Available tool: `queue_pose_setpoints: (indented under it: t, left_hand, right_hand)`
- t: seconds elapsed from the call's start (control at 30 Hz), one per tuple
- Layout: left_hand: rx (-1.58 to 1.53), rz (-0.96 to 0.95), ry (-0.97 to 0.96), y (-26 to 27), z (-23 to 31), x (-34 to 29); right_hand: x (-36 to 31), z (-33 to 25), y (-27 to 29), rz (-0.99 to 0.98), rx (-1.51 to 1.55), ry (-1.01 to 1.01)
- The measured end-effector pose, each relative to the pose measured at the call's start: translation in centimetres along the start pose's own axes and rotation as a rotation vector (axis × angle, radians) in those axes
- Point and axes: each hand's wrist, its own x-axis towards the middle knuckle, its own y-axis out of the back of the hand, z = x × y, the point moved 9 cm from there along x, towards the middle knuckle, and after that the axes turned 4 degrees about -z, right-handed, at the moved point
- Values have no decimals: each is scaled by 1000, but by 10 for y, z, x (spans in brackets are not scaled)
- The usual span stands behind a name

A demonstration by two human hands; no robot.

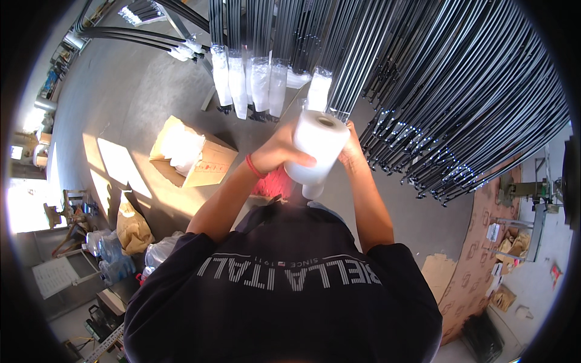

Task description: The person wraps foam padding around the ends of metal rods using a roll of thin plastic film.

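The roll of clear film (319,146) stands roughly upright at centre, between both hands. The left hand (280,147) wraps around its left side, thumb across the near face. The right hand (351,147) is at its right side; fingers partly hidden, grip cannot be told. On the floor (151,72) to the left, an open cardboard box (209,163) contains white material (186,147). Far side: clear plastic sleeves (260,83) enclose the ends of some black rods (454,103).
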Motion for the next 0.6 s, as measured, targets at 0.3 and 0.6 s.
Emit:
queue_pose_setpoints:
  t: [0.3, 0.6]
  left_hand:
    - [551, 83, -98, -12, -4, 8]
    - [702, 364, -1, -24, -6, 6]
  right_hand:
    - [11, 21, 6, -211, 256, -25]
    - [-90, -42, -14, 25, 149, 525]
